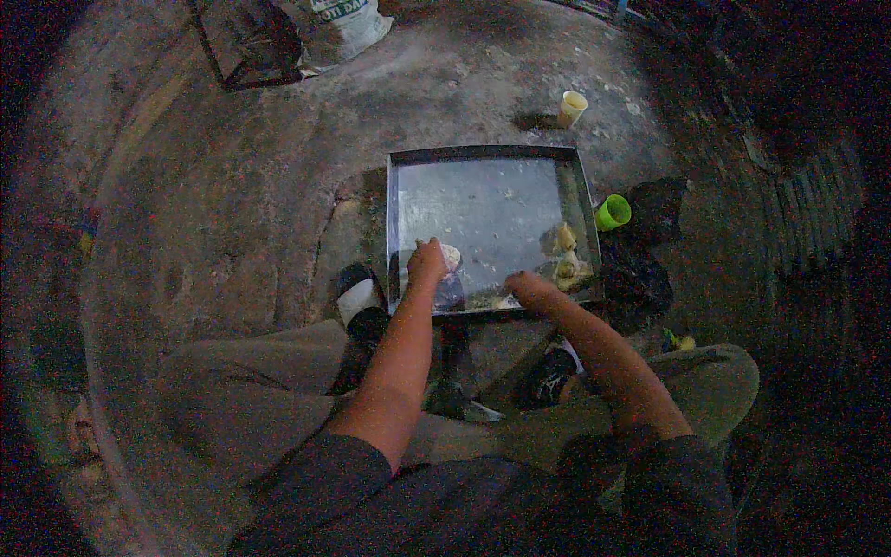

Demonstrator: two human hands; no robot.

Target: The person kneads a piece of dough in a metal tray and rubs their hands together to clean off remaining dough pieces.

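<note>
A wide square metal tray [492,152] with a raised rim lies on the floor in front of me. At its near left, my left hand [427,261] is closed at the edge of a pale, round, speckled piece [451,257]. My right hand [531,289] is over the near right part of the tray, fingers curled; what they hold, if anything, is hidden. Just beside it lies a small whitish bit [508,302]. Several yellowish lumps [566,268] sit in the tray's right corner, and small crumbs are scattered over its bottom.
A bright green cup [613,213] lies tipped by the tray's right side, beside black plastic bags [640,283]. Farther off stands a pale yellow cup [573,109]. A white sack [348,37] is at the far left. My crossed legs and shoes [548,376] are close to the near rim.
</note>
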